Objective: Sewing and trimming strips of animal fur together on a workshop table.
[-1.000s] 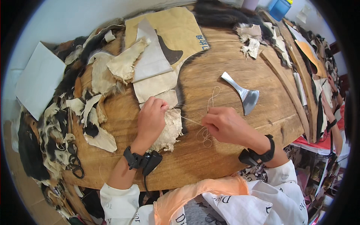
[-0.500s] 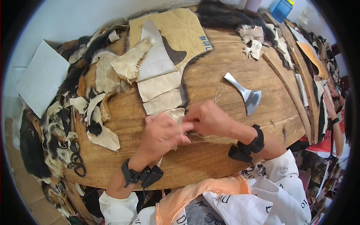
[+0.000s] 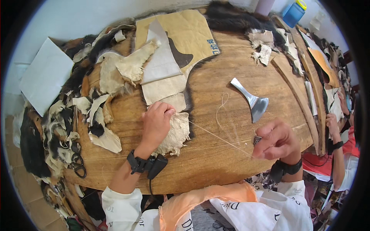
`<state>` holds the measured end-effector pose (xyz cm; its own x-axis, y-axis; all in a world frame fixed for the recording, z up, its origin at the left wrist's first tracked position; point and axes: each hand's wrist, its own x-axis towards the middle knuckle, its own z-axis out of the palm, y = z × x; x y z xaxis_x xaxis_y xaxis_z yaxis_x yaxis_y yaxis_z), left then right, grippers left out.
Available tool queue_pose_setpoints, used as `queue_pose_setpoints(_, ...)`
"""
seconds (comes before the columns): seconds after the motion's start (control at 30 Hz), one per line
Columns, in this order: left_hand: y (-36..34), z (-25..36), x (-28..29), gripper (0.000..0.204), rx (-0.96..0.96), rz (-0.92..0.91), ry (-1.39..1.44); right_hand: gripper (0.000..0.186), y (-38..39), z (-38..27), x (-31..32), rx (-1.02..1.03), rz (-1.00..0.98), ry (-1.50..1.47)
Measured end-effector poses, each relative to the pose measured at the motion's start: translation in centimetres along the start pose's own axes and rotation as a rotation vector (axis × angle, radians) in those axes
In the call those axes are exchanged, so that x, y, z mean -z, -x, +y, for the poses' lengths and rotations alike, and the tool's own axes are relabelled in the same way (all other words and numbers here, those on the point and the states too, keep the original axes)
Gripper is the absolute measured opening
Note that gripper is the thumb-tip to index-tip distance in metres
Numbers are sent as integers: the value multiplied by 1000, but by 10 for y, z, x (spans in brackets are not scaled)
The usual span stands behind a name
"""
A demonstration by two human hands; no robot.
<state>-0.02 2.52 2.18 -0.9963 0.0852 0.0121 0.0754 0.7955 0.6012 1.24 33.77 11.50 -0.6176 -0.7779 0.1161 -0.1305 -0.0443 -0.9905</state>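
My left hand (image 3: 157, 125) is closed on the edge of a pale fur hide (image 3: 175, 133), pinching it where two pieces meet. Part of that edge is hidden beneath the fingers. From the hide a taut thread (image 3: 219, 138) runs right to my right hand (image 3: 278, 140), whose fingers are pinched together on it. Whether a needle is there too is too small to tell. A dimpled metal thimble (image 3: 257, 139) shows on a right-hand finger. Slack loops of thread lie on the wood between the hands. Beyond my right hand lies a metal blade with a fan-shaped edge (image 3: 258, 107).
On the wooden table (image 3: 216, 169), a brown paper pattern (image 3: 192, 29) lies on the hide's far part. Fur scraps (image 3: 104, 142) and black scissors (image 3: 78, 165) are at left. Wooden strips (image 3: 295, 90) line the right side, where another person's hand (image 3: 332, 123) holds a hide piece.
My right hand has moved away from the hide to the right, drawing the thread taut. My left hand has shifted slightly up along the hide, uncovering its frayed near end.
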Motion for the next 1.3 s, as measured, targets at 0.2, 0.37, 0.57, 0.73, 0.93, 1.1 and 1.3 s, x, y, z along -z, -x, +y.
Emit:
queue_pose_setpoints(0.2,-7,14,7,8,-199,-239,454,13,16,-3,6,-187,186,89)
queue_pose_setpoints(0.37,-12,18,-5,11,72,-335,514,21,23,1,11,-200,296,336)
queue_pose_setpoints(0.57,-12,20,-12,15,18,-229,429,22,18,-54,7,-220,330,376)
queue_pose_setpoints(0.73,-1,12,7,12,-170,1,456,12,-27,-12,-11,-358,-14,750)
queue_pose_setpoints(0.93,22,-38,49,19,13,140,185,9,-105,45,-52,-30,118,791)
queue_pose_setpoints(1.1,30,-48,37,21,-85,155,215,9,-158,92,-78,125,157,747)
queue_pose_setpoints(1.3,33,-49,37,17,15,44,207,20,-158,127,-85,233,221,794)
